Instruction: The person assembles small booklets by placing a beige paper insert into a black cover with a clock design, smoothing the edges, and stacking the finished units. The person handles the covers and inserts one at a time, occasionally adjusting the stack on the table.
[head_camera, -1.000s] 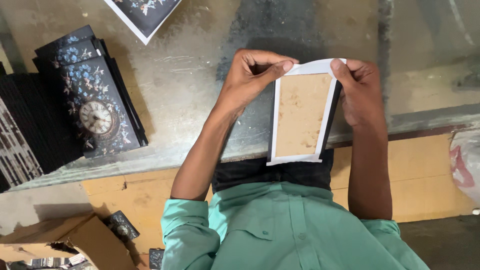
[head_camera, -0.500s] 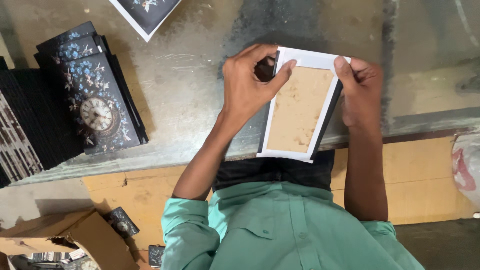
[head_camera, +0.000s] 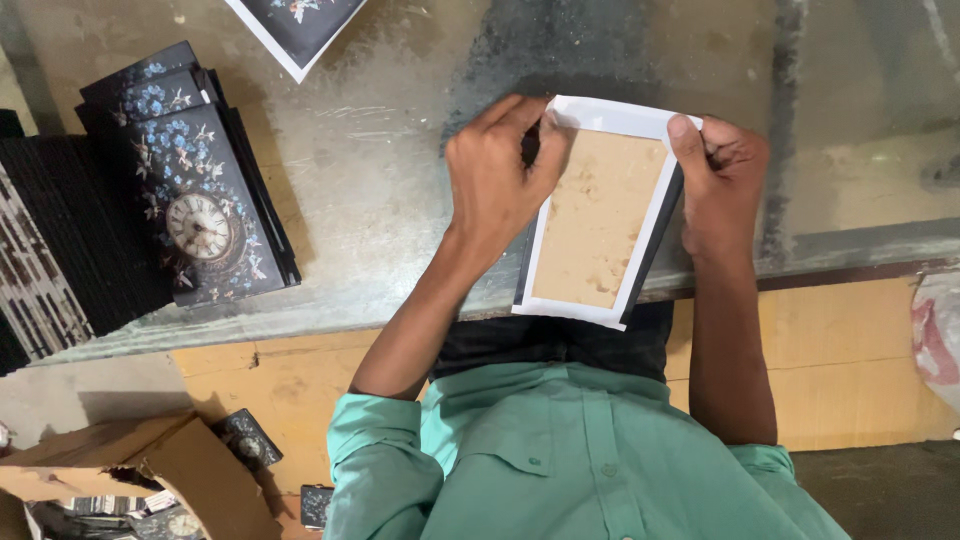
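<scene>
A worn grey surface (head_camera: 400, 180) fills most of the view, with a pale wooden front below its near edge. The person in a green shirt (head_camera: 580, 460) leans over it, both forearms reaching forward. At the left of the surface lies a stack of dark floral clock panels (head_camera: 200, 220), the top one showing a round clock face, beside a dark ribbed pile (head_camera: 60, 230) at the frame's edge. An open cardboard box (head_camera: 150, 480) sits lower left, off the surface, with more small clock pieces in and beside it. Between the hands is a rectangular board panel (head_camera: 600, 220), its tan back facing up inside a white paper border, dark edges showing along its sides; it rests tilted over the near edge of the surface. The left hand (head_camera: 500, 180) is closed on the panel's upper left corner, fingers (head_camera: 520, 115) curled over the border. The right hand (head_camera: 725, 185) grips the upper right edge, thumb pressed on the white border. A dark floral sheet with a white margin (head_camera: 300, 25) lies at the top, well apart.
</scene>
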